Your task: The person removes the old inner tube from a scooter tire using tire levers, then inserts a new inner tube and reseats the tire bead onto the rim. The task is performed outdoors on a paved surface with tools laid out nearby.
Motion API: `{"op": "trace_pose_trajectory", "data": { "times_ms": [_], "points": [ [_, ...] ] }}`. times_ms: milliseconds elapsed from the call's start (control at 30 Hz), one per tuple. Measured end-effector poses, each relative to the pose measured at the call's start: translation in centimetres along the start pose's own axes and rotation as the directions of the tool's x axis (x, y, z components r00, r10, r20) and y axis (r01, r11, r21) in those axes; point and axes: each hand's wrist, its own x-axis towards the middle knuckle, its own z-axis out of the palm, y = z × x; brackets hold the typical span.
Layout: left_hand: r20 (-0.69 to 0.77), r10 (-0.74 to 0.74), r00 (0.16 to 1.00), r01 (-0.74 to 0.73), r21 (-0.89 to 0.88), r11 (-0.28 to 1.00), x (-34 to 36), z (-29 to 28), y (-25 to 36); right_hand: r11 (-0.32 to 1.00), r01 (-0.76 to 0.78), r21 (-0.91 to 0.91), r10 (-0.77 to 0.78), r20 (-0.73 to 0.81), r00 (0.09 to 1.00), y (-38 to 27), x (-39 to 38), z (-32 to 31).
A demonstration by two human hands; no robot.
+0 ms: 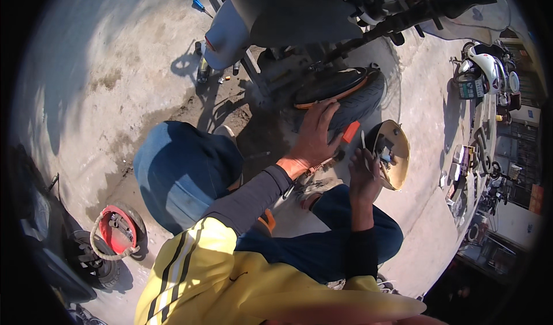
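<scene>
Right arm: dark sleeve (pixel 360 253), forearm rising upright, elbow low; right hand (pixel 364 181) raised, fingers pointing up, partly curled. Thin pale strip (pixel 363 140) at the fingers; grasp cannot be told.

Left arm: yellow jersey (pixel 199 256), dark cuff (pixel 253 195), extended diagonally forward and rightward; left hand (pixel 308 135) back uppermost, fingers loosely spread, unclenched, over the near side of the wheel; contact cannot be told.

Red-orange block (pixel 350 131): just beside the left thumb.

Pale bowl (pixel 402 161): just right of the right hand, small parts inside.

Wheel (pixel 363 103): dark tyre, orange-edged rim, beyond both hands.
</scene>
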Motion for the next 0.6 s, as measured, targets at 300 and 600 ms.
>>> {"op": "trace_pose_trajectory", "data": {
  "times_ms": [300, 600],
  "points": [
    [-0.004, -0.278, 0.960, 0.273, 0.218, 0.937, -3.5, -1.3, -2.9, 0.998, 0.023, -0.056, -0.025, -0.044, 0.999, -0.6, -1.4, 0.2],
    [-0.006, 0.025, 1.000, -0.024, 0.133, 0.991, -3.0, -1.0, -0.6, 0.994, 0.085, -0.075, -0.092, -0.100, 0.991, -1.1, -2.0, 2.2]
  ]
}}
